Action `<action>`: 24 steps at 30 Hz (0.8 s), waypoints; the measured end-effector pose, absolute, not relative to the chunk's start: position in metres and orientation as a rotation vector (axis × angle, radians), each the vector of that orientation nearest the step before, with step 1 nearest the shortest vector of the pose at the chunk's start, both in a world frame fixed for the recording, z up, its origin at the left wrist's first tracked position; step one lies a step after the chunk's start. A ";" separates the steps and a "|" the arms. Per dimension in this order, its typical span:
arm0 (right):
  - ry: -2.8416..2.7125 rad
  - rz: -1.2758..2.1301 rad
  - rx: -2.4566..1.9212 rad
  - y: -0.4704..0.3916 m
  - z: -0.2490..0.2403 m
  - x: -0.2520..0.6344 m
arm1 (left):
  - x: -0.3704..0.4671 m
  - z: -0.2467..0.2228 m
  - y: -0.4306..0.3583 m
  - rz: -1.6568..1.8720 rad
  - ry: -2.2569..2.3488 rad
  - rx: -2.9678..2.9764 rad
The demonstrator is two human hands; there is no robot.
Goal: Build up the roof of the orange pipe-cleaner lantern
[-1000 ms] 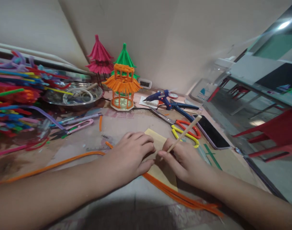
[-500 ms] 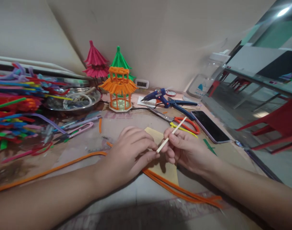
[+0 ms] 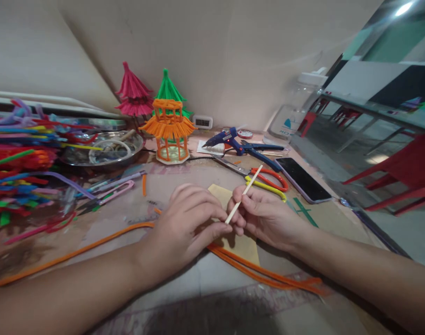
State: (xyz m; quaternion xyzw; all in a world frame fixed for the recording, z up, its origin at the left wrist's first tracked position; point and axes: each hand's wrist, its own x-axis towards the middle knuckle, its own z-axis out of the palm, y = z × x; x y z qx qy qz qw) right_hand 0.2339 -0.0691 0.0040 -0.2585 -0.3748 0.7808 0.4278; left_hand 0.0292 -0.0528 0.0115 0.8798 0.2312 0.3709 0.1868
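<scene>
A thin pale wooden stick [image 3: 252, 181] slants between my two hands. My right hand [image 3: 268, 211] pinches it between thumb and fingers, with its upper end sticking out free. The fingers and thumb of my left hand [image 3: 193, 216] close at the stick's lower end; its palm faces down, so anything under it is hidden. Beneath the hands lies a yellow sheet of paper [image 3: 215, 190]. Orange pipe cleaners [image 3: 257, 267] run under my left hand, their ends lying to the right, and another orange length [image 3: 76, 250] stretches to the left.
Behind stand an orange pavilion model [image 3: 169, 125], a green one [image 3: 166, 86] and a pink one [image 3: 132, 88]. To the right lie a glue gun [image 3: 226, 138], scissors [image 3: 268, 179], pliers [image 3: 264, 153] and a phone [image 3: 303, 179]. Bundled pipe cleaners [image 3: 20, 158] and a metal bowl [image 3: 111, 156] fill the left.
My right hand has moved slightly left and the stick's upper end has come along with it. The view has shifted a little. Both hands keep their grip.
</scene>
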 end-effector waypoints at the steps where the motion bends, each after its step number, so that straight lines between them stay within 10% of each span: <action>1: -0.946 1.948 -0.647 -0.070 0.004 0.234 | 0.029 0.012 -0.053 1.042 0.648 2.471; 24: -1.170 1.397 -0.961 -0.065 0.007 0.235 | 0.029 0.003 -0.048 0.881 1.019 2.436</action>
